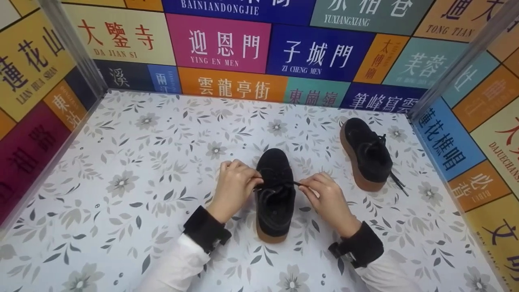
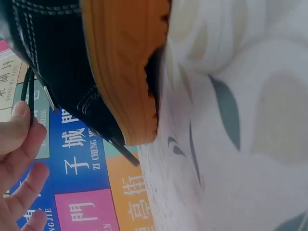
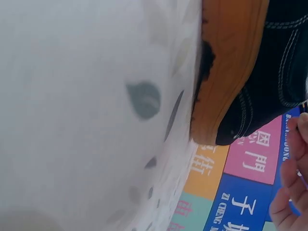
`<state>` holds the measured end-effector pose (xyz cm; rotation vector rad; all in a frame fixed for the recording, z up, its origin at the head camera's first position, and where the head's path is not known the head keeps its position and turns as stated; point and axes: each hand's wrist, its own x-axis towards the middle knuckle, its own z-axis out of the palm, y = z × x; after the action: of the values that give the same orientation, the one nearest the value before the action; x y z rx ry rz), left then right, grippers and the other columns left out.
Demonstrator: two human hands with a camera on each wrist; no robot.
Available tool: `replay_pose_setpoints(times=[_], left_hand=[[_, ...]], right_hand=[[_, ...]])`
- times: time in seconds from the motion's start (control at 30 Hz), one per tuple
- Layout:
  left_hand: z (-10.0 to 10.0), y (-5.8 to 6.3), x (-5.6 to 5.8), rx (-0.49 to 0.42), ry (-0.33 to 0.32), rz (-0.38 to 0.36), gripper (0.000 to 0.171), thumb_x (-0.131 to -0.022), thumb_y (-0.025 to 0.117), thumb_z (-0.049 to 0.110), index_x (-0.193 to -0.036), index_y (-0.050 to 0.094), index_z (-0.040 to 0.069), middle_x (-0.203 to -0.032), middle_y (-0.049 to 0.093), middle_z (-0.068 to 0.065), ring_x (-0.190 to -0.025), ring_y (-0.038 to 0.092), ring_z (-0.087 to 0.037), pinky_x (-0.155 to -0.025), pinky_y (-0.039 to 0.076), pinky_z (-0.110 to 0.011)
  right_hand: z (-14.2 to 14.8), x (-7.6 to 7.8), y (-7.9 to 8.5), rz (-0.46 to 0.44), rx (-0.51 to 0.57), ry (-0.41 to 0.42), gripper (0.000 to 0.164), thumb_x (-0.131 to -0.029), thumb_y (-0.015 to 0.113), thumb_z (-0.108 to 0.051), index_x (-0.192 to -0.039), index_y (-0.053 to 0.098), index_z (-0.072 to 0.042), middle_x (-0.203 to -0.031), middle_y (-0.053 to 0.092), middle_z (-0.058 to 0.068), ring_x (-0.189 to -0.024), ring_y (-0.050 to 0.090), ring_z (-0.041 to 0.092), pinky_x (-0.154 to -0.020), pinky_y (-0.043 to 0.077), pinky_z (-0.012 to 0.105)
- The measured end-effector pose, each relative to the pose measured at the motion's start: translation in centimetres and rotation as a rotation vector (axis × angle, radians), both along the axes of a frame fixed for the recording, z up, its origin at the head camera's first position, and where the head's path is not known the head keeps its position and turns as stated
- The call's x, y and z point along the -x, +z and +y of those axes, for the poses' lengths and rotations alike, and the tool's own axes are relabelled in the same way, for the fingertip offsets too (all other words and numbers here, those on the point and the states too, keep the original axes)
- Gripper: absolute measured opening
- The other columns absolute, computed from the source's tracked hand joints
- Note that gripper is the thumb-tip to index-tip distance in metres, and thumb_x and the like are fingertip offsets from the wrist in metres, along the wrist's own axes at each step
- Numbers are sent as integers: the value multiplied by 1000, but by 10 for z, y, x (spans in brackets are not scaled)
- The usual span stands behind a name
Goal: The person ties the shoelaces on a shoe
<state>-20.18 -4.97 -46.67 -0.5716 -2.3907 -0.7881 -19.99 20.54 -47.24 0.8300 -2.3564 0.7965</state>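
A black shoe (image 1: 274, 160) with a tan sole (image 2: 126, 72) sits upright on the floral surface, toe pointing away from me. At its left side my left hand (image 1: 234, 187) pinches a dark shoelace (image 2: 32, 91) between thumb and index finger, the lace doubled like a loop in the left wrist view. On the other side, my right hand (image 1: 327, 199) pinches a lace (image 1: 298, 183) pulled out sideways from the shoe. Only part of the right fingers (image 3: 294, 168) shows in the right wrist view.
Another black shoe (image 1: 363, 152) stands to the right and farther back, a loose lace (image 1: 399, 183) trailing from it. Panels with coloured lettered blocks (image 1: 219, 44) border the floral-patterned surface (image 1: 170, 134) at the back and both sides.
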Motion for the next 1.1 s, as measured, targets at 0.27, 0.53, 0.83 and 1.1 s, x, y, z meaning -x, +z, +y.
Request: replay_pose_setpoints(times=[0.27, 0.53, 0.83, 1.1], left_hand=[[1, 5, -30, -209, 1, -199, 26, -86, 69, 24, -105, 66, 8, -94, 68, -3, -83, 62, -16, -76, 49, -29], [-4, -2, -58, -291, -23, -608, 42, -95, 54, 35, -110, 63, -3, -88, 69, -8, -74, 64, -16, -70, 53, -29], [16, -10, -72, -776, -135, -1064, 81, -96, 47, 46, -148, 13, -5, -153, 18, -23, -141, 20, -34, -115, 18, -45], [46, -12, -72, -1027, -103, -1053, 90, -92, 56, 42, -150, 1, 0, -157, 2, -18, -145, 1, -28, -117, 3, -47]], right_hand=[[-6, -23, 8, -419, 192, -108, 48, -86, 69, -19, -131, 56, -10, -102, 70, 2, -80, 64, 13, -67, 55, 30], [-7, -41, -1, -949, 573, 2, 54, -95, 56, -12, -143, 36, -2, -143, 43, 18, -125, 48, 32, -93, 48, 25], [-23, -49, -16, -1264, 1023, 158, 65, -101, 44, -25, -151, 9, -4, -158, 7, 11, -145, 10, 27, -117, 13, 43], [-42, -50, -22, -1291, 1163, 210, 64, -101, 37, -40, -151, 13, -9, -159, 12, 6, -145, 10, 21, -118, 7, 37]])
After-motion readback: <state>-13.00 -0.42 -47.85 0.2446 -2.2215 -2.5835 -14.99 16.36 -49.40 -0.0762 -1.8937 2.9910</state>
